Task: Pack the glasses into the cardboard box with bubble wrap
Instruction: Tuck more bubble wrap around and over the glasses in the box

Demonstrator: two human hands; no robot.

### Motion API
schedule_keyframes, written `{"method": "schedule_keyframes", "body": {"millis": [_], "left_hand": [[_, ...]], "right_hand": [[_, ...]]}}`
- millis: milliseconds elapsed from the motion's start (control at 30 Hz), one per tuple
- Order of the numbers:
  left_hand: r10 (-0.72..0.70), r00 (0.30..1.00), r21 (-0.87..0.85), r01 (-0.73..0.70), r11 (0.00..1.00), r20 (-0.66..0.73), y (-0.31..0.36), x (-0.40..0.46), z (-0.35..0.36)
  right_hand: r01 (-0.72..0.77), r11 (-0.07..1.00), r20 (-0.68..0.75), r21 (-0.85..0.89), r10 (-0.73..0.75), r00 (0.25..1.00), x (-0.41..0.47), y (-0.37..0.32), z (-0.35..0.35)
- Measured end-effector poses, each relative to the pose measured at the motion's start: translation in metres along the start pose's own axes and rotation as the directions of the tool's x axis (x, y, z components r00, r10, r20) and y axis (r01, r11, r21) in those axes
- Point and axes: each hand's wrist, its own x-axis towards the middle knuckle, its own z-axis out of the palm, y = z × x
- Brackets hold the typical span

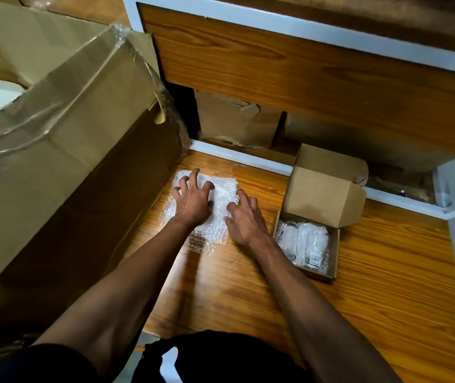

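Note:
A sheet of bubble wrap (221, 193) lies on the wooden floor in front of me. My left hand (193, 199) rests on its left part with fingers spread and bent, fingertips on the wrap. My right hand (244, 217) lies on the sheet's right edge, fingers spread and fairly straight. To the right stands a small cardboard box (328, 186) with its lid raised. Inside it lie glasses (305, 241) wrapped in clear bubble wrap, one with a white label.
A large cardboard box (69, 150) with loose clear tape stands close on the left, against the sheet's edge. Wooden furniture with a white frame (290, 59) stands behind, with torn cardboard (237, 120) under it. Wooden floor (372, 313) stretches to the right and near me.

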Motion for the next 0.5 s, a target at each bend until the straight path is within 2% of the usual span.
{"method": "schedule_keyframes", "body": {"millis": [167, 267, 367, 500], "left_hand": [[0.021, 0.997, -0.034, -0.024, 0.999, -0.079, 0.001, -0.001, -0.008], [0.039, 0.990, -0.034, -0.044, 0.998, -0.132, 0.003, -0.008, -0.010], [0.062, 0.984, -0.059, -0.073, 0.996, -0.169, 0.005, -0.014, -0.012], [0.115, 0.982, -0.094, -0.130, 0.987, -0.151, 0.009, -0.020, -0.016]], "right_hand": [[0.017, 1.000, -0.088, 0.011, -0.016, 0.996, 0.004, -0.001, -0.003], [-0.022, 0.999, -0.146, 0.032, 0.026, 0.989, 0.003, -0.006, -0.008], [-0.042, 0.990, -0.194, 0.134, 0.068, 0.979, 0.001, -0.007, -0.013], [0.004, 0.963, -0.256, 0.268, 0.067, 0.964, 0.000, 0.000, -0.014]]}}
